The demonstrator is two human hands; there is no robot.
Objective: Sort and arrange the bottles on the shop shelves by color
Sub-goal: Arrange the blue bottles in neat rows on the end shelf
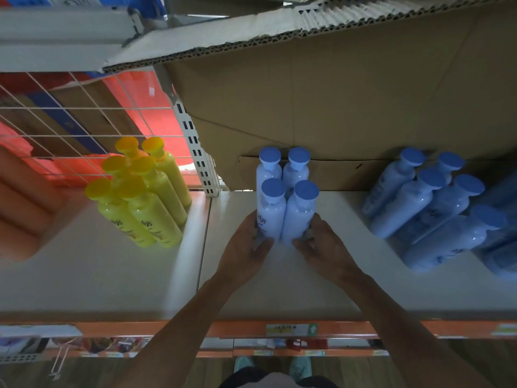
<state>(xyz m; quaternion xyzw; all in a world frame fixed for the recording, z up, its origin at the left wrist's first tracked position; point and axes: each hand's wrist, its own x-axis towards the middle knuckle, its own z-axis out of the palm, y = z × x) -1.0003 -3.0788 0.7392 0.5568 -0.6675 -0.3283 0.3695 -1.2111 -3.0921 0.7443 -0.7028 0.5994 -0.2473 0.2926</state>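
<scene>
Several pale lilac bottles with blue caps (285,197) stand in a tight block at the middle of the white shelf (279,284). My left hand (246,247) presses against the base of the front left bottle (271,217). My right hand (324,247) presses against the base of the front right bottle (299,219). Both hands cup the block from either side. A cluster of yellow bottles (142,194) stands to the left. A group of blue bottles (436,203) stands to the right.
A brown cardboard sheet (335,107) lines the back of the shelf behind the lilac and blue bottles. A white wire grid (70,127) backs the yellow ones. A slotted upright (195,152) divides the two bays. The orange shelf edge (251,329) runs along the front.
</scene>
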